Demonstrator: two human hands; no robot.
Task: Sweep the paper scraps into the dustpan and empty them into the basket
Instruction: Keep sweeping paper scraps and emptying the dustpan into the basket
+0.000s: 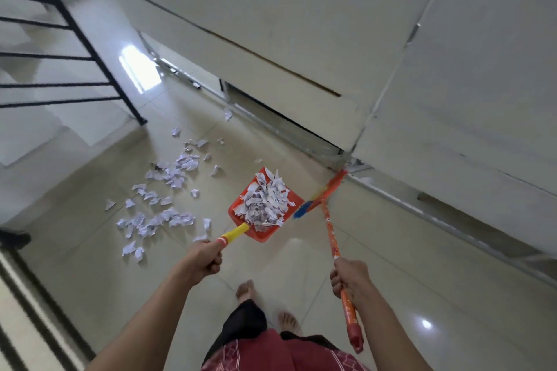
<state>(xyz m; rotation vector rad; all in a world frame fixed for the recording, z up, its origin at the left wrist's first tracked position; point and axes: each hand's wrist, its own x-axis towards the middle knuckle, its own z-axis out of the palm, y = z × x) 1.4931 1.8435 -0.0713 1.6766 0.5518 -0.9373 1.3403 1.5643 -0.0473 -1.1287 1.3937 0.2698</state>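
Observation:
An orange dustpan [259, 233] heaped with white paper scraps [265, 203] hangs above the tiled floor at the centre. My left hand [206, 259] grips its yellow handle [233, 233]. My right hand [349, 278] grips the orange broom handle [331, 238]; the broom's blue and orange head [319, 196] lies to the right of the dustpan, near the wall. Several loose paper scraps [168, 190] lie scattered on the floor to the left of the dustpan. No basket is in view.
A staircase with a black railing [90, 48] rises at the left. A white wall and a closed door [467, 84] with a metal floor track run along the right. My bare feet [245, 289] stand on the tiles below the dustpan.

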